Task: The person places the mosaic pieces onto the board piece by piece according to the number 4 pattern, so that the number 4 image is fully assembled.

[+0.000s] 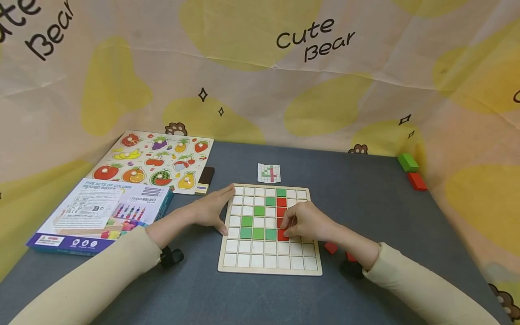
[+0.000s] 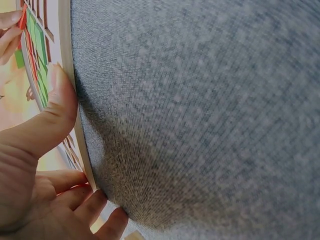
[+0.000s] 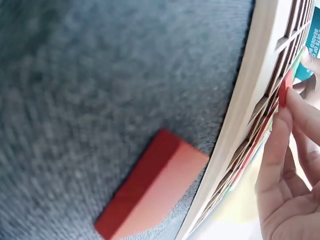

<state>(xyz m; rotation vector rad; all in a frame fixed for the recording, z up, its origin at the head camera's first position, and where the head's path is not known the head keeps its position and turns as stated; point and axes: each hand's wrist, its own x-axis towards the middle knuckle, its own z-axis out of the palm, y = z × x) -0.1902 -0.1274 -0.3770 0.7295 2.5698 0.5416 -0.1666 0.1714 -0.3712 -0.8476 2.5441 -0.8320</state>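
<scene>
Nearest you, your two cream sleeves reach in over the grey desk [image 1: 365,203]. Your right hand [image 1: 308,222] rests on the wooden grid board [image 1: 270,270], its fingers [image 3: 280,131] curled together and pinching a red tile [image 1: 282,234] that sits in the board's fifth row, at the lower end of the red column. From the right wrist, the tile stands on edge between your fingertips, partly over its cell. A loose red block [image 3: 152,186] lies on the desk just beside the board's right edge.

Your left hand [image 1: 211,210] lies flat against the board's left edge, fingers straight and relaxed, thumb [image 2: 57,107] pressed on the frame, gripping nothing.

Green tiles [image 1: 258,233] fill a row and a step to the left of the red ones. Beyond the board lies a small pattern card [image 1: 269,173]. Farther left are a blue box [image 1: 101,212] and a fruit puzzle [image 1: 158,158]; at the far right corner lie a green block [image 1: 408,162] and another red one [image 1: 417,181].
</scene>
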